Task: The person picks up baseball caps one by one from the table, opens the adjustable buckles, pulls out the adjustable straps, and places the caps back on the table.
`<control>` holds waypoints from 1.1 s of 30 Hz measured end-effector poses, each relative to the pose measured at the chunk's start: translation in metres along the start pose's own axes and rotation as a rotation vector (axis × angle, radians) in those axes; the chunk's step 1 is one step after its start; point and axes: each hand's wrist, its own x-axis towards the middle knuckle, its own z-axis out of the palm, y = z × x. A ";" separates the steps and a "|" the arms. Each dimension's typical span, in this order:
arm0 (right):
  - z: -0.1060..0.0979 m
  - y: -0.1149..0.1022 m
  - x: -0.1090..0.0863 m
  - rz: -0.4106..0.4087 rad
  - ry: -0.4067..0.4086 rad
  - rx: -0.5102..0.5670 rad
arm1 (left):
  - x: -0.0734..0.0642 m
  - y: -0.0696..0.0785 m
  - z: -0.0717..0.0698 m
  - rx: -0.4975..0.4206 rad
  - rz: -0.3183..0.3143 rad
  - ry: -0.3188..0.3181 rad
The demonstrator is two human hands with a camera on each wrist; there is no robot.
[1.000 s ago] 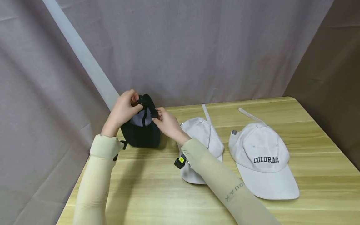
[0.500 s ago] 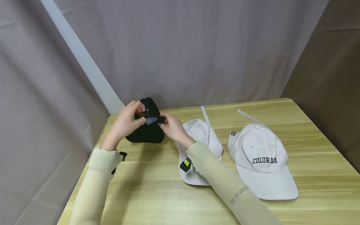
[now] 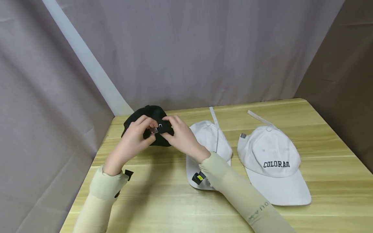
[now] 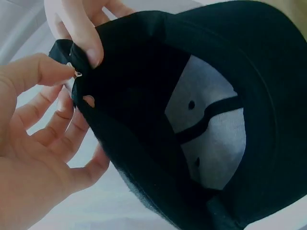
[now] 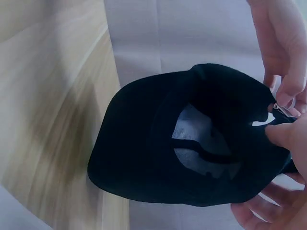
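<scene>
A black baseball cap [image 3: 147, 113] is held up over the back left of the table, crown towards the curtain. My left hand [image 3: 132, 137] pinches its back strap at a small metal buckle [image 3: 153, 130] between thumb and forefinger. Close beside it, my right hand [image 3: 185, 136] grips the cap's back edge, thumb inside the rim and fingers outside. Both wrist views look into the cap, showing its grey-lined front panel [image 4: 218, 143], a dark inner band and the brim [image 5: 129, 139]. The buckle [image 5: 283, 110] also appears in the right wrist view, between the two hands.
Two white caps lie brim-forward on the wooden table [image 3: 163, 207]: one [image 3: 204, 132] partly behind my right forearm, and one lettered cap [image 3: 271, 152] further right. Their loose straps [image 3: 259, 118] point backwards. A grey curtain [image 3: 204, 55] hangs behind the table.
The black cap has turned from showing its lined inside to showing its dark outer crown. Both hands have come closer together at its back strap and shifted slightly right and nearer.
</scene>
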 end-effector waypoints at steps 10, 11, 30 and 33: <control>0.000 -0.011 -0.028 -0.065 0.020 -0.045 | -0.037 0.025 0.024 0.095 -0.062 0.192; 0.000 -0.011 -0.030 -0.072 0.025 -0.040 | -0.041 0.027 0.027 0.102 -0.078 0.194; 0.012 -0.017 -0.053 0.014 0.013 0.190 | -0.053 0.049 0.044 -0.085 -0.492 0.029; 0.012 -0.018 -0.053 0.014 0.013 0.208 | -0.051 0.049 0.043 -0.147 -0.551 0.036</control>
